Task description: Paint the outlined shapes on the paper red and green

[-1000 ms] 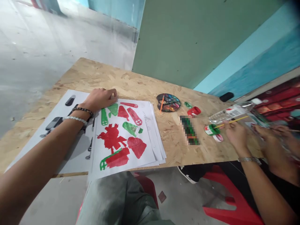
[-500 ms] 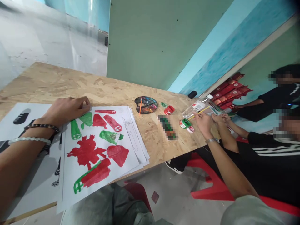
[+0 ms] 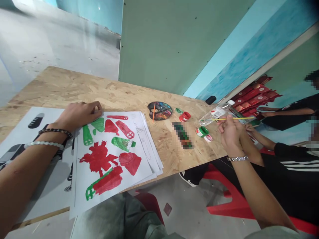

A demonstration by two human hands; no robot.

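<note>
My left hand [image 3: 79,114] lies on the sheets at the left, fingers loosely stretched out and holding nothing. Beside it is the painted sheet [image 3: 139,172], covered in red and green shapes with some pencil outlines at its right side. My right hand [image 3: 230,134] grips a thin yellow paintbrush [image 3: 240,118], held nearly level above the far part of the table. Below and left of that hand stands an uncapped green paint jar [image 3: 201,131], with a pinkish lid [image 3: 208,138] close by. The brush is clear of the jar.
A paint palette [image 3: 161,114] carries an orange brush [image 3: 154,111]. Near it are a red paint jar [image 3: 184,117], a green lid [image 3: 178,110] and a clear plastic bottle [image 3: 216,113]. Co-workers sit at the right; one person's hand [image 3: 251,128] holds a brush.
My right hand has lifted the paintbrush out of the green jar and turned it level, moving right. My left hand still rests on the paper. The whole view has shifted slightly.
</note>
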